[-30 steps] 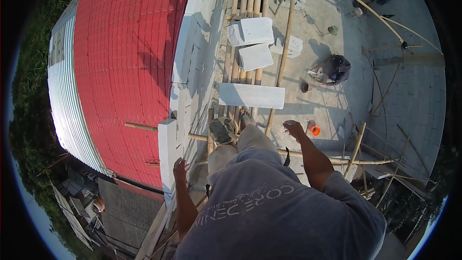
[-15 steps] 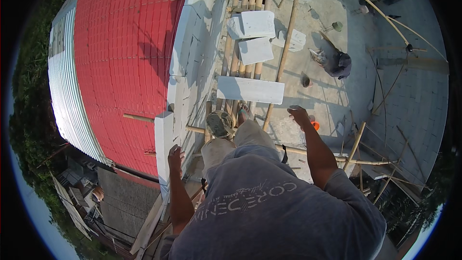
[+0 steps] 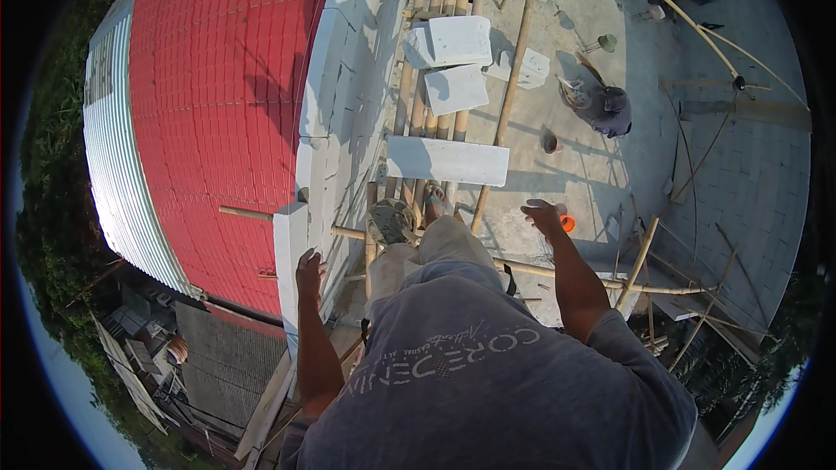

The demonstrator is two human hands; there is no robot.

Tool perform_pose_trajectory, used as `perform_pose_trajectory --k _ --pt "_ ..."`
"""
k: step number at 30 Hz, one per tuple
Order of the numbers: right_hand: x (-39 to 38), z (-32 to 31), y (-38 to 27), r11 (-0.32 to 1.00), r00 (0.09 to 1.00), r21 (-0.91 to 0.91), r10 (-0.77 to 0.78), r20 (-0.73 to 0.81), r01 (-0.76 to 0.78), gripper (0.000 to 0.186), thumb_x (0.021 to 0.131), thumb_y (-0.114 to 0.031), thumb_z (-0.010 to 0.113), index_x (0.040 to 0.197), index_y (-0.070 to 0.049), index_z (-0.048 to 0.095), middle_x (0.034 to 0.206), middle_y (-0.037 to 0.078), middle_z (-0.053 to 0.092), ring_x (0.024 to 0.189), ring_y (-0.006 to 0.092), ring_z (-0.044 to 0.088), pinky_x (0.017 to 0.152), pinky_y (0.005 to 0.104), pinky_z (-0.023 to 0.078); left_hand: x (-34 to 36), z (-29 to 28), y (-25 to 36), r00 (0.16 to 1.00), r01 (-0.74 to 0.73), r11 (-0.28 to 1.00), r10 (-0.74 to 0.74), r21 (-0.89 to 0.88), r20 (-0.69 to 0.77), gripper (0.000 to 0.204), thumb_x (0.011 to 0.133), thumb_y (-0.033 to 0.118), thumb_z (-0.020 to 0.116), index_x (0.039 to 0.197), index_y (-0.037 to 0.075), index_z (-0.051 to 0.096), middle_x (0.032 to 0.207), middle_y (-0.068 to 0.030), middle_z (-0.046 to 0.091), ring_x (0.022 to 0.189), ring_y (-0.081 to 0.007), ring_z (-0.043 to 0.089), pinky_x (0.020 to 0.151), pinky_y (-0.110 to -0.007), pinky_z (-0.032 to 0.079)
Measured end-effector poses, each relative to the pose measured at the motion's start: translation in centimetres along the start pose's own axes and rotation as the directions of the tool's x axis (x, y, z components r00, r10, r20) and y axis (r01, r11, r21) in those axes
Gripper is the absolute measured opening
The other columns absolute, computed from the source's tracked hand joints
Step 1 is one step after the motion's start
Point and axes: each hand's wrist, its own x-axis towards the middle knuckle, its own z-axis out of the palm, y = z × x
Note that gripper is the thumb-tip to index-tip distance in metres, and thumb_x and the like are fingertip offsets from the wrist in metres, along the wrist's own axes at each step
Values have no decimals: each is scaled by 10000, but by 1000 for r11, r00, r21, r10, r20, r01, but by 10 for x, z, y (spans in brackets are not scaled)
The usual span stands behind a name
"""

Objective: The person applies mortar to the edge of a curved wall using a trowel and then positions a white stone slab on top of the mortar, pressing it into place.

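Observation:
My left hand (image 3: 310, 273) is raised beside the pale block wall (image 3: 286, 254), fingers loosely spread and nothing in them. Whether it touches the wall I cannot tell. Out to the right, my right hand (image 3: 543, 216) hangs in the air with bent, parted fingers, also holding nothing. A long white block (image 3: 448, 162) lies across the bamboo poles (image 3: 460, 126) in front of my feet. Farther along the poles rest more white blocks (image 3: 459, 40), one of them broken-edged (image 3: 456, 90). A round camouflage-patterned thing (image 3: 391, 222) sits by my foot.
Left of the wall slopes a red roof (image 3: 218, 96). Below on the right, a person (image 3: 606, 111) bends over the concrete floor near a dark bucket (image 3: 551, 143). An orange container (image 3: 567, 224) shows beyond my right hand. Slanting bamboo poles (image 3: 640, 261) stand at right.
My left hand has risen slightly and shifted a little left. The whole view has moved slightly, so blocks and poles appear a bit farther left. My right hand is nearly unchanged.

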Motion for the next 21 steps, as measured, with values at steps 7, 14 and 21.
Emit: perform_pose_trajectory --k 7,14,21 --pt "0 -19 -9 1000 999 -4 18 -26 -19 506 774 -301 752 1192 -50 619 916 101 698 763 157 615 650 295 479 3 -9 11 996 -76 995 79 64 -46 514 918 296 576 1358 59 456 1153 -108 594 1031 -238 593 864 -372 452" --pt "14 -68 -22 1000 998 15 -7 -63 8 527 764 -271 764 1215 -53 600 913 84 692 791 143 619 664 304 471 0 -48 -12 987 -105 991 114 88 -111 528 914 273 570 1372 43 439 1191 -136 592 1067 -261 592 875 -382 458" --pt "7 -168 -174 905 836 57 -364 -411 422 460 843 -230 663 1261 -60 577 1061 68 666 959 172 634 828 339 477 -20 -41 -94 986 127 990 -133 -65 -98 434 913 303 603 1294 124 498 1156 -75 617 975 -219 623 829 -393 473"
